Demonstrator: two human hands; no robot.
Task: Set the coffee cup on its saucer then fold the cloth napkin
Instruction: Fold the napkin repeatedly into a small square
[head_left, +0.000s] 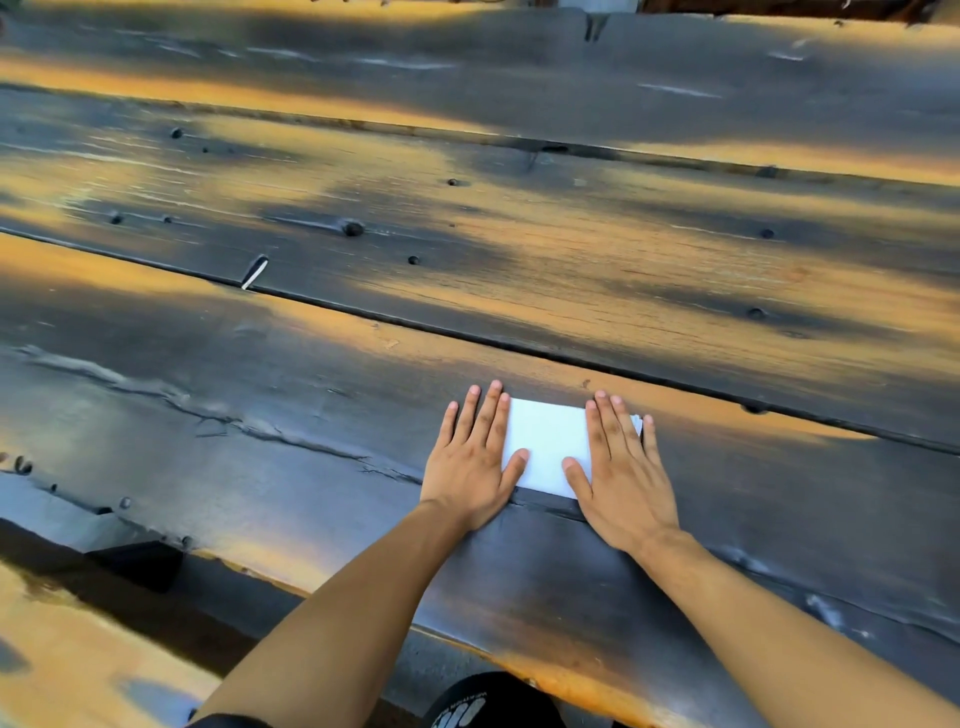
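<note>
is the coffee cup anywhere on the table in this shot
No: only the folded white napkin lies on the wooden table, pressed flat by the left hand and right hand.

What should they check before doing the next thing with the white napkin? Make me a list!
1. Napkin lies flat on the wooden table: ok.
2. Left hand presses flat on the napkin's left end: ok.
3. Right hand presses flat on its right end: ok.
4. Folded edges line up: cannot tell; layers peek out by the right fingers, and the hands hide both ends.
5. Cup sits on its saucer: cannot tell; neither is in view.
6. Napkin sits safely back from the table's near edge: ok.
</note>
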